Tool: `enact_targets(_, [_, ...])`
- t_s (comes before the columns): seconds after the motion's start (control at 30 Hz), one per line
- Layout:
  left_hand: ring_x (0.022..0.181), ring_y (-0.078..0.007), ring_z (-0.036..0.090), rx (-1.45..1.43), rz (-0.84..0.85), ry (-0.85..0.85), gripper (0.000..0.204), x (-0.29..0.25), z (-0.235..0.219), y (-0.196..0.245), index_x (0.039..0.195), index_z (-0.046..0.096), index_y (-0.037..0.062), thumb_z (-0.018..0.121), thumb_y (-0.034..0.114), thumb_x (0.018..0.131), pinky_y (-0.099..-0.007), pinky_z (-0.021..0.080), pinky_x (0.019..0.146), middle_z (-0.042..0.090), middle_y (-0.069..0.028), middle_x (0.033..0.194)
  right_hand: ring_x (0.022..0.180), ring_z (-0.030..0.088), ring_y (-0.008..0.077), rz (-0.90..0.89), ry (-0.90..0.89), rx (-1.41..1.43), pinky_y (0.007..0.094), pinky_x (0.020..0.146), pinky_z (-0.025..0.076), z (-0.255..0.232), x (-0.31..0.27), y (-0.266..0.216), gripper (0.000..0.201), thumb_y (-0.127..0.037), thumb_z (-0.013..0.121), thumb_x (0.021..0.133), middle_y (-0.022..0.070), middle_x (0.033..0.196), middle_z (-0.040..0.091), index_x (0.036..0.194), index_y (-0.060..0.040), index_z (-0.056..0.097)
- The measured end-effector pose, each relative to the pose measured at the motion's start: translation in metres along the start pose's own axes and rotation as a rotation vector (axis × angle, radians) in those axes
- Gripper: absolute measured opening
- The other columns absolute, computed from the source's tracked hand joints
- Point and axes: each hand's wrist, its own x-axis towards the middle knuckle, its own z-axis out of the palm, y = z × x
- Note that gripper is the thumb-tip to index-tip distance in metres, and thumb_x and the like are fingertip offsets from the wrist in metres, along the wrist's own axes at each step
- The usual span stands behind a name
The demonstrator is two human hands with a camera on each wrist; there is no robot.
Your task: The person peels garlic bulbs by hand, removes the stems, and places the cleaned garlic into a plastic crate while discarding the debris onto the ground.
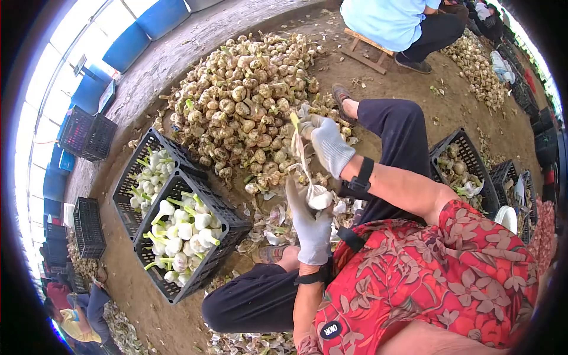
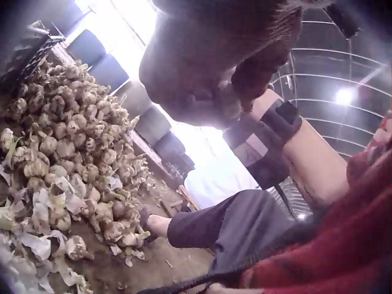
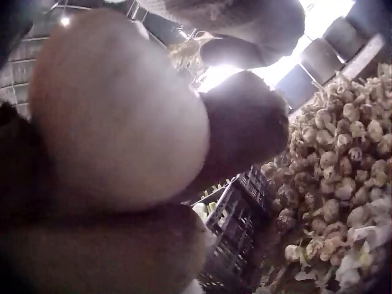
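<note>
A white garlic bulb (image 1: 320,200) sits in my gloved left hand (image 1: 312,235), held at the fingers and thumb. From it a thin strip of pale skin (image 1: 304,163) stretches up to my gloved right hand (image 1: 332,147), which pinches the strip near its yellowish-green end (image 1: 294,120). The right hand is above and slightly right of the left, over the near edge of a big pile of unpeeled garlic (image 1: 248,100). In the left wrist view the gloved left hand (image 2: 190,73) looms dark and close.
Two black crates stand at the left; the nearer crate (image 1: 236,226) holds cleaned white bulbs (image 1: 183,236). Loose peelings (image 1: 275,228) litter the ground between my legs. Another crate (image 1: 482,171) stands at right. A person in light blue (image 1: 384,23) sits on a wooden stool ahead.
</note>
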Motion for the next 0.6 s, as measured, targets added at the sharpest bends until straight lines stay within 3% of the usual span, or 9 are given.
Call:
enact_targets(0.07, [0.111, -0.019, 0.051, 0.062, 0.076, 0.084, 0.097, 0.0, 0.0, 0.007, 0.15, 0.012, 0.0044, 0.06, -0.015, 0.068, -0.0295, 0.043, 0.095, 0.047, -0.0167, 0.128, 0.062, 0.062, 0.0152, -0.053, 0.033, -0.008, 0.0247, 0.049, 0.047, -0.012, 0.007, -0.006, 0.012, -0.009, 0.054, 0.092, 0.0076, 0.076, 0.064, 0.097, 0.0014, 0.059])
enact_targets(0.13, [0.119, -0.0246, 0.049, 0.179, 0.123, 0.093, 0.1, 0.0, -0.008, -0.005, 0.15, 0.01, 0.0051, 0.057, -0.018, 0.065, -0.0319, 0.043, 0.097, 0.044, -0.0212, 0.135, 0.061, 0.061, 0.0146, -0.064, -0.113, -0.409, 0.024, 0.048, 0.046, -0.029, 0.008, -0.02, 0.013, -0.004, 0.054, 0.09, 0.0074, 0.078, 0.065, 0.1, 0.0014, 0.061])
enact_targets(0.2, [0.12, -0.0264, 0.049, 0.227, 0.133, 0.132, 0.1, 0.0, -0.011, -0.005, 0.15, 0.01, 0.0054, 0.057, -0.017, 0.066, -0.0326, 0.042, 0.098, 0.044, -0.0215, 0.134, 0.076, 0.066, 0.022, -0.348, -0.463, -1.211, 0.0319, 0.068, 0.052, -0.052, 0.009, -0.025, 0.028, -0.002, 0.06, 0.081, 0.0107, 0.088, 0.067, 0.108, -0.0019, 0.062])
enact_targets(0.27, [0.12, -0.0283, 0.05, 0.23, 0.094, 0.142, 0.099, 0.001, -0.012, -0.005, 0.15, 0.008, 0.0033, 0.057, -0.016, 0.066, -0.0339, 0.041, 0.099, 0.048, -0.0205, 0.131, 0.096, 0.063, 0.0325, -0.326, -0.683, -1.259, 0.0383, 0.084, 0.049, -0.051, -0.017, -0.038, 0.037, -0.021, 0.07, 0.076, 0.0174, 0.098, 0.064, 0.108, -0.0036, 0.065])
enact_targets(0.33, [0.118, -0.0287, 0.051, 0.285, 0.101, 0.148, 0.099, 0.004, -0.011, -0.006, 0.15, 0.007, 0.0018, 0.059, -0.014, 0.067, -0.0349, 0.04, 0.1, 0.05, -0.02, 0.128, 0.099, 0.062, 0.0325, -0.369, -0.81, -1.043, 0.0383, 0.086, 0.048, -0.045, -0.035, -0.034, 0.047, -0.026, 0.072, 0.073, 0.018, 0.103, 0.063, 0.114, -0.0043, 0.062])
enact_targets(0.37, [0.115, -0.0267, 0.051, 0.329, 0.152, 0.13, 0.099, 0.006, -0.009, -0.006, 0.15, 0.006, 0.0027, 0.057, -0.015, 0.067, -0.0333, 0.041, 0.098, 0.05, -0.0193, 0.127, 0.101, 0.06, 0.0328, -0.307, -0.851, -1.049, 0.0386, 0.087, 0.048, -0.039, -0.041, -0.032, 0.053, -0.028, 0.073, 0.073, 0.0189, 0.106, 0.061, 0.119, -0.0053, 0.06])
enact_targets(0.43, [0.11, -0.0227, 0.052, 0.424, 0.257, 0.093, 0.099, 0.008, -0.007, -0.005, 0.151, 0.005, 0.0045, 0.055, -0.015, 0.067, -0.0301, 0.043, 0.094, 0.049, -0.018, 0.124, 0.094, 0.062, 0.0319, -0.314, -0.758, -0.955, 0.0368, 0.083, 0.049, -0.033, -0.048, -0.018, 0.043, -0.028, 0.073, 0.074, 0.0171, 0.099, 0.064, 0.109, -0.0033, 0.065])
enact_targets(0.53, [0.11, -0.0216, 0.052, 0.262, 0.013, 0.172, 0.1, 0.009, -0.008, -0.014, 0.151, 0.005, 0.0042, 0.057, -0.013, 0.068, -0.0297, 0.044, 0.092, 0.049, -0.0174, 0.124, 0.089, 0.064, 0.0279, -0.3, -0.764, -0.858, 0.0347, 0.079, 0.049, -0.034, -0.05, -0.005, 0.032, -0.024, 0.071, 0.076, 0.0154, 0.091, 0.066, 0.099, -0.0009, 0.067])
enact_targets(0.6, [0.108, -0.0206, 0.052, 0.266, 0.035, 0.174, 0.104, 0.009, -0.01, -0.016, 0.151, 0.005, 0.0044, 0.067, -0.008, 0.069, -0.0295, 0.045, 0.09, 0.05, -0.0159, 0.123, 0.085, 0.064, 0.0237, -0.232, -0.727, -0.744, 0.0333, 0.076, 0.049, -0.035, -0.05, 0.005, 0.026, -0.02, 0.068, 0.078, 0.0136, 0.085, 0.066, 0.095, 0.0005, 0.067])
